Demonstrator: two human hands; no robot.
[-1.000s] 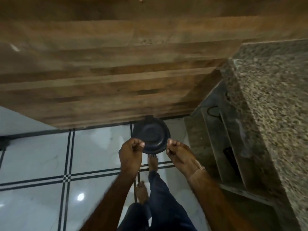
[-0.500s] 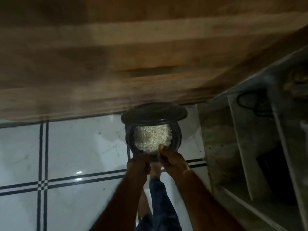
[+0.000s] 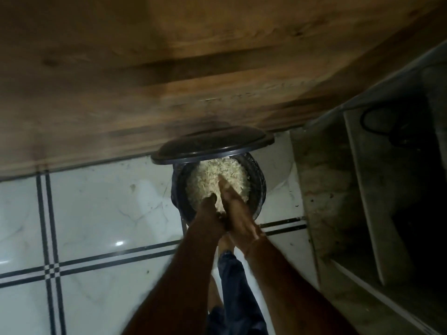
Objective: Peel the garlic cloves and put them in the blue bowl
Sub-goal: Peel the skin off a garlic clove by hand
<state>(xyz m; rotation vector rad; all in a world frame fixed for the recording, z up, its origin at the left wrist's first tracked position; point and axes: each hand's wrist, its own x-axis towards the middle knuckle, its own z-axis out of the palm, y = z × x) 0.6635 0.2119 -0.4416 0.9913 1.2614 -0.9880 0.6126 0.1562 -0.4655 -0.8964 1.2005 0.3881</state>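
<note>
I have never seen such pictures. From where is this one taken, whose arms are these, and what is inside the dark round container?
No machine here: a person wears a head camera that looks down at their own arms and the tiled floor. A dark bin stands by a wooden front, lid tipped open, full of pale shreds, perhaps garlic skins. The right hand stretches over them with straight fingers; the left hand is beside it at the near rim. Whether they hold anything is too blurred to tell.

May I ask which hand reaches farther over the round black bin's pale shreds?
The right hand: its fingers stretch across the pale shreds; the left hand stops at the black bin's near rim.
</note>
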